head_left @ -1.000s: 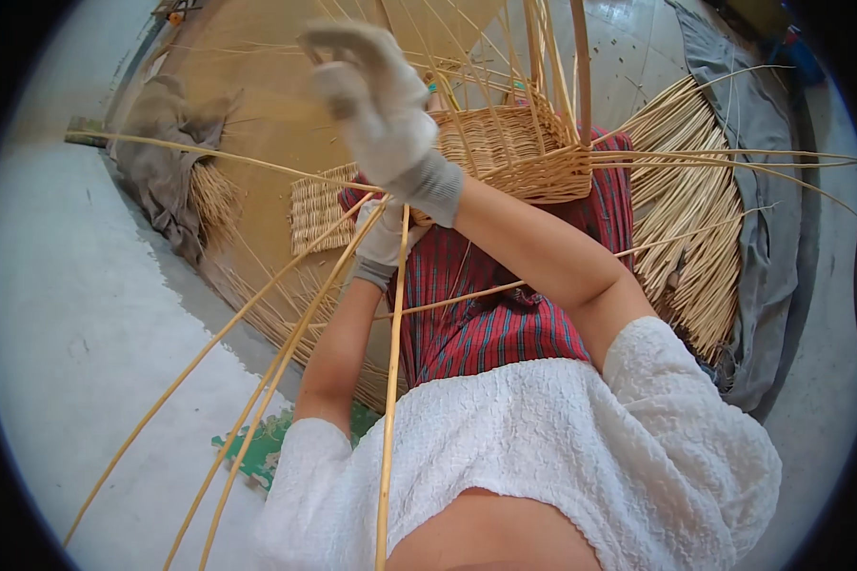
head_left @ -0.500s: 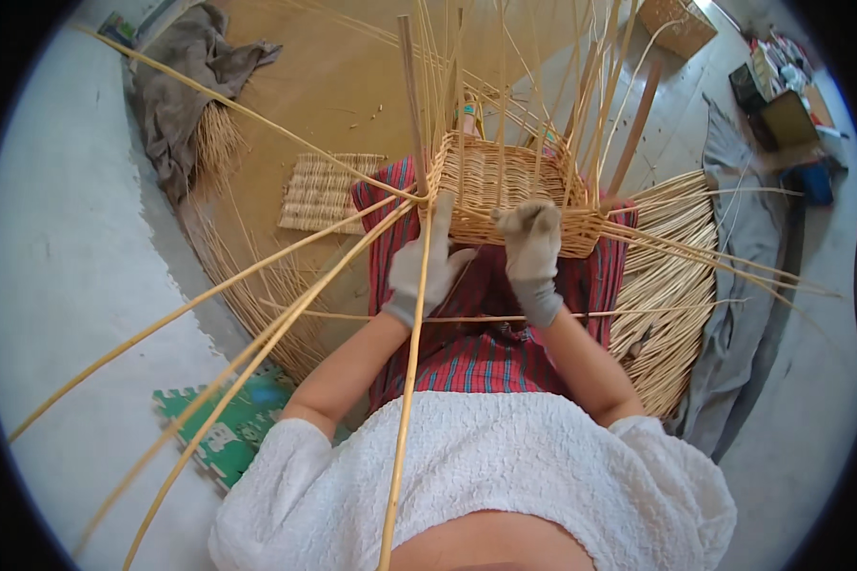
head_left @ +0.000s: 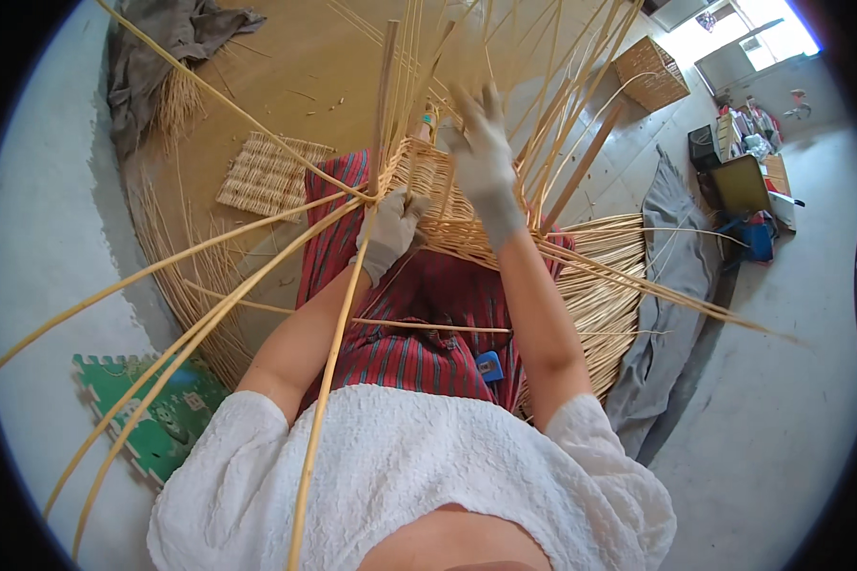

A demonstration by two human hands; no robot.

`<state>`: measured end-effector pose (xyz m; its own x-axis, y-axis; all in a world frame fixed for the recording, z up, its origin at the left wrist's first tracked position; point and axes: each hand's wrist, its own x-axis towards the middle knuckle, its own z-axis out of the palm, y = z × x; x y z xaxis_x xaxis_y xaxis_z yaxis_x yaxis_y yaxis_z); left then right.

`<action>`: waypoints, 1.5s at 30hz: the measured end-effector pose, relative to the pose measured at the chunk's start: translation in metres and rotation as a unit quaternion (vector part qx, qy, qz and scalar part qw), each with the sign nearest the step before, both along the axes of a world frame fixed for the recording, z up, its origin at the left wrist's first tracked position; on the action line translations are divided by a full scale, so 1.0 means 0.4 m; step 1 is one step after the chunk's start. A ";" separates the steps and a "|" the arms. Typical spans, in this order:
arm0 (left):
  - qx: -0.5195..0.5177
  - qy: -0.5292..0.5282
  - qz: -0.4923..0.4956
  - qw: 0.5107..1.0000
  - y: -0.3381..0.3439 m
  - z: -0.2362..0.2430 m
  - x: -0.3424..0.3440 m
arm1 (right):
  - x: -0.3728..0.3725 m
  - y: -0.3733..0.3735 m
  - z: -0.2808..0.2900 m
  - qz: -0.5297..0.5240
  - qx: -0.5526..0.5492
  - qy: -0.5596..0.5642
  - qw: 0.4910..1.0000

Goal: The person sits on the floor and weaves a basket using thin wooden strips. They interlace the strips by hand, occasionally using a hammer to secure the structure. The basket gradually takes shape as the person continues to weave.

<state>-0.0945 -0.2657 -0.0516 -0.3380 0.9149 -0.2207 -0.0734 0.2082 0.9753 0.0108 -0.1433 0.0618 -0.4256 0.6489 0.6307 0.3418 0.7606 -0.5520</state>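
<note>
**Gloved hands at a half-woven basket, rods fanned on every side**

Clock directions are read from the basket. At eight o'clock a green mat (head_left: pixel 157 419) lies on the floor; at ten, a crumpled grey cloth (head_left: pixel 152 81) covers part of a bundle of thin strands. A flat woven panel (head_left: pixel 271 176) lies between nine and ten. Long rods (head_left: pixel 246 285) run out from the basket's left corner, most toward eight. The left hand (head_left: pixel 390 228) is at that near-left corner, fingers curled; whether they pinch anything cannot be told. The basket (head_left: pixel 457 238) sits beyond the red striped cloth (head_left: pixel 400 366) on the lap, tall stakes rising from it. The right hand (head_left: pixel 486 162) is raised over it, fingers spread. A blue case (head_left: pixel 488 366) lies between five and six o'clock, a pale rod bundle (head_left: pixel 600 309) at four, a woven box (head_left: pixel 650 74) near two.
</note>
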 end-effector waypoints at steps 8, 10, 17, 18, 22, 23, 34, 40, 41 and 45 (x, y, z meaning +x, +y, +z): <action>0.022 0.016 0.014 1.000 0.007 0.004 -0.018 | 0.262 -0.152 -0.227 0.028 -0.338 0.436 0.833; 0.025 0.082 0.012 0.996 0.020 0.010 -0.006 | 0.271 -0.168 -0.247 0.034 -0.335 0.455 0.824; 0.192 0.331 0.227 0.896 0.008 0.126 0.080 | 0.321 -0.193 -0.115 -0.040 -0.401 0.320 0.858; 0.274 0.443 0.269 0.810 0.020 0.149 0.087 | 0.368 -0.165 -0.109 -0.053 -0.421 0.324 0.846; -0.114 0.082 -0.238 0.961 0.086 0.156 0.104 | 0.392 -0.205 -0.070 -0.096 -0.383 0.404 0.825; -0.079 0.003 -0.210 0.975 0.104 0.126 0.112 | 0.400 -0.164 -0.078 -0.105 -0.392 0.371 0.835; -0.154 0.067 -0.117 0.979 0.098 0.115 0.164 | 0.369 -0.068 -0.081 -0.080 -0.276 0.295 0.911; 0.047 -0.047 -0.033 0.997 0.047 0.071 0.187 | 0.410 -0.267 -0.069 -0.155 -0.514 0.014 0.844; 0.175 -0.038 0.014 0.984 0.018 0.039 0.197 | 0.396 -0.220 -0.140 -0.170 -0.407 -0.055 0.896; 0.131 -0.073 0.168 0.974 -0.144 -0.006 -0.026 | 0.324 -0.225 -0.130 -0.161 -0.437 0.012 0.885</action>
<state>-0.1048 -0.3234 -0.0538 -0.6108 0.7893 -0.0625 -0.2356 -0.1058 0.9661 0.1406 -0.2332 0.0099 -0.1224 0.9787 -0.1650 0.4433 -0.0948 -0.8914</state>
